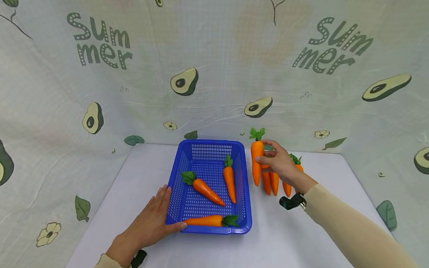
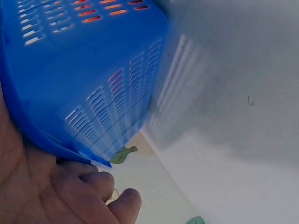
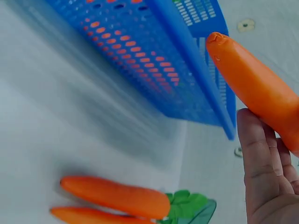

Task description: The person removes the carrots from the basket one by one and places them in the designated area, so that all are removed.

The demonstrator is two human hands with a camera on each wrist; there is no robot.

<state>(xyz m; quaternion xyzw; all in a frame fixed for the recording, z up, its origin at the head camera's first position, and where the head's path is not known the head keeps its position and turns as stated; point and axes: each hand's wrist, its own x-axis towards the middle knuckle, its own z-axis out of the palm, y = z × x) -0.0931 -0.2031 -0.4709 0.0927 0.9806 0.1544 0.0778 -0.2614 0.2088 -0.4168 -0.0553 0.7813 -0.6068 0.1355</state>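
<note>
My right hand (image 1: 277, 161) pinches an orange carrot (image 1: 256, 162) with a green leafy top, held upright just right of the blue basket (image 1: 247, 192). In the right wrist view, the fingers (image 3: 257, 149) lie against the side of that carrot (image 3: 257, 79), and its tip points toward the basket wall (image 3: 187, 60). My left hand (image 1: 151, 221) rests along the basket's left rim, fingers straight and thumb over the front corner. Seen from the left wrist, the palm (image 2: 32, 186) lies at the basket's edge (image 2: 60, 149). Three carrots lie inside the basket, one (image 1: 208, 191) slanting across the middle.
Several more carrots lie on the white table (image 1: 285, 239) under and beside my right hand, one carrot (image 1: 287, 189) partly hidden by it. In the right wrist view, two carrots (image 3: 117, 196) lie side by side. A patterned cloth (image 1: 218, 61) hangs behind the table and at both sides.
</note>
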